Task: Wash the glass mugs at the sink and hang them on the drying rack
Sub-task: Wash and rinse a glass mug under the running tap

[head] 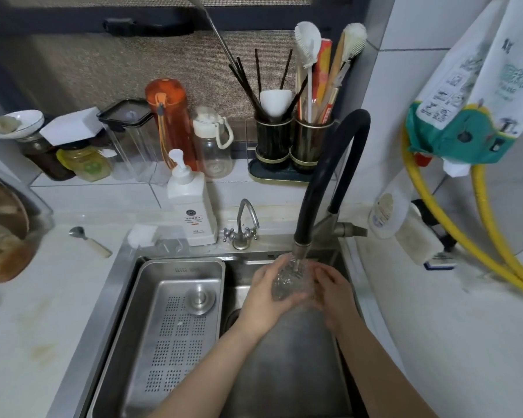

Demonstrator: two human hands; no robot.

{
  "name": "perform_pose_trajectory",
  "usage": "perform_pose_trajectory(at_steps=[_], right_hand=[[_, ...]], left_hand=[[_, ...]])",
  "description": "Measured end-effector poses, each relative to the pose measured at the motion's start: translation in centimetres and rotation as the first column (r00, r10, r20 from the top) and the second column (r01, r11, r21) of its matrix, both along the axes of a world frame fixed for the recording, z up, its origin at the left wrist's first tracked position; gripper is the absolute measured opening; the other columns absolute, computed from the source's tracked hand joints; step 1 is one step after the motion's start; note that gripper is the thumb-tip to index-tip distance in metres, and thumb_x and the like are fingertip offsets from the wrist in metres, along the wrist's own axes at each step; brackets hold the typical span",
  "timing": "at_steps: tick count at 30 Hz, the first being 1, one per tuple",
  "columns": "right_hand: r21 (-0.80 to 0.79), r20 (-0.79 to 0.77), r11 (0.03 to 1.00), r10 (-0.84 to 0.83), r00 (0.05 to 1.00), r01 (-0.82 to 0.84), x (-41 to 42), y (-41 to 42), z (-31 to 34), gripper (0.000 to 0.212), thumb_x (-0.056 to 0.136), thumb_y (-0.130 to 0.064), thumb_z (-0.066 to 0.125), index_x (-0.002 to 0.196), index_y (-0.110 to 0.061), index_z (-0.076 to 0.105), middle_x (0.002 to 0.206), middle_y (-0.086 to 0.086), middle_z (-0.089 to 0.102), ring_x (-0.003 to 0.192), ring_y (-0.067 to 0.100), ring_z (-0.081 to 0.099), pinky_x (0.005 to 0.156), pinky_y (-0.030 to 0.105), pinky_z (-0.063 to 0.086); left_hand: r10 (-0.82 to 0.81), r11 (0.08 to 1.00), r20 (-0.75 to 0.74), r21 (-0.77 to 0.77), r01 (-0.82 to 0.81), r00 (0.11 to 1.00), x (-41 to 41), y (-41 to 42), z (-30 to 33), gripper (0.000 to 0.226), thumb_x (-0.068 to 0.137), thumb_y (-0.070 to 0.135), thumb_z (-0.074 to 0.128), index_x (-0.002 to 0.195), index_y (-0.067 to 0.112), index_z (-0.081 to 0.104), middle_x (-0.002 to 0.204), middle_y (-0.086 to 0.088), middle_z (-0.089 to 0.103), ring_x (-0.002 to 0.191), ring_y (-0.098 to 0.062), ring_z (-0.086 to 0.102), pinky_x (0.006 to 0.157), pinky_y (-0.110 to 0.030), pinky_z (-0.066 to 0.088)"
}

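Left hand point(264, 292) curled round something clear; right hand point(334, 292) cupped close beside it, fingers bent; both forearms bare.

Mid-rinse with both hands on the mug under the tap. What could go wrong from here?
1. The glass mug is wet under the running black faucet; it could slip from the left hand and right hand and crack against the steel sink.
2. The spout sits just above the mug, so lifting it carelessly might knock glass on metal.
3. No drying rack shows here, so the wet carry may be awkward.
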State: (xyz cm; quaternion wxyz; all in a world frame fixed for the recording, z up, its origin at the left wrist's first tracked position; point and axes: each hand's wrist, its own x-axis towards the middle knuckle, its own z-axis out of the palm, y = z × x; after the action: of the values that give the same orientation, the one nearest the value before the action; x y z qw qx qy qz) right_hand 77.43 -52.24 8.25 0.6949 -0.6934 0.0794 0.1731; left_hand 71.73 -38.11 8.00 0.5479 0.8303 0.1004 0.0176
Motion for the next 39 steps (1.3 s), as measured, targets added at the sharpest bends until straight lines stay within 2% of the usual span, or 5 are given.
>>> perform_pose_trajectory(at_steps=[10, 15, 20, 31, 39], right_hand=[[-0.188, 0.213, 0.964, 0.227, 0.950, -0.188, -0.3, 1.9, 1.0, 0.028, 0.084, -0.029, 0.070, 0.111, -0.024, 0.061, 0.113, 0.000, 0.059, 0.103, 0.015, 0.060, 0.089, 0.029, 0.050], [-0.105, 0.326, 0.976, 0.215, 0.920, -0.191, 0.5, 4.9, 2.2, 0.039, 0.081, -0.027, 0.074, 0.115, -0.016, 0.057, 0.095, -0.006, 0.068, 0.092, 0.006, 0.066, 0.076, 0.020, 0.050], [-0.326, 0.322, 0.867, 0.476, 0.819, -0.376, -1.0, 5.1, 0.5, 0.077, 0.075, -0.066, 0.061, 0.139, -0.061, 0.019, 0.148, -0.028, 0.017, 0.133, -0.011, 0.020, 0.106, 0.027, 0.020], [0.096, 0.020, 0.984, 0.150, 0.988, -0.152, -0.4, 2.6, -1.1, 0.048, 0.091, -0.042, 0.058, 0.127, -0.009, 0.056, 0.124, 0.012, 0.063, 0.118, 0.028, 0.059, 0.102, 0.043, 0.047], [0.081, 0.088, 0.995, 0.051, 0.995, -0.058, -1.5, 1.0, -2.3, 0.038, 0.084, -0.042, 0.064, 0.121, -0.041, 0.054, 0.118, -0.009, 0.064, 0.102, 0.008, 0.065, 0.073, 0.025, 0.057]], left_hand=[[0.156, 0.973, -0.039, -0.168, -0.161, 0.987, 0.2, 1.3, 0.3, 0.064, 0.068, 0.057, 0.063, 0.124, 0.029, 0.054, 0.121, 0.005, 0.063, 0.113, -0.009, 0.058, 0.102, -0.033, 0.046], [0.281, 0.888, -0.216, -0.310, -0.339, 0.935, -0.4, 1.1, 0.6, 0.062, 0.079, 0.066, 0.044, 0.123, 0.023, 0.052, 0.119, -0.002, 0.059, 0.096, -0.016, 0.065, 0.050, -0.037, 0.059], [0.248, 0.800, -0.422, -0.418, -0.430, 0.872, -0.4, 1.9, 1.5, 0.060, 0.086, 0.070, 0.030, 0.110, 0.017, 0.047, 0.106, -0.013, 0.063, 0.064, -0.031, 0.073, 0.051, -0.041, 0.060], [0.263, 0.703, -0.224, -0.622, -0.345, 0.938, 0.6, -1.3, -0.5, 0.038, 0.081, 0.028, 0.072, 0.117, 0.024, 0.062, 0.116, 0.002, 0.068, 0.108, -0.012, 0.064, 0.097, -0.034, 0.048], [0.341, 0.791, -0.166, -0.482, -0.378, 0.925, 4.0, -3.1, 0.9, 0.018, 0.090, 0.021, 0.055, 0.075, 0.021, 0.065, 0.079, 0.004, 0.068, 0.079, -0.015, 0.063, 0.076, -0.032, 0.046]])
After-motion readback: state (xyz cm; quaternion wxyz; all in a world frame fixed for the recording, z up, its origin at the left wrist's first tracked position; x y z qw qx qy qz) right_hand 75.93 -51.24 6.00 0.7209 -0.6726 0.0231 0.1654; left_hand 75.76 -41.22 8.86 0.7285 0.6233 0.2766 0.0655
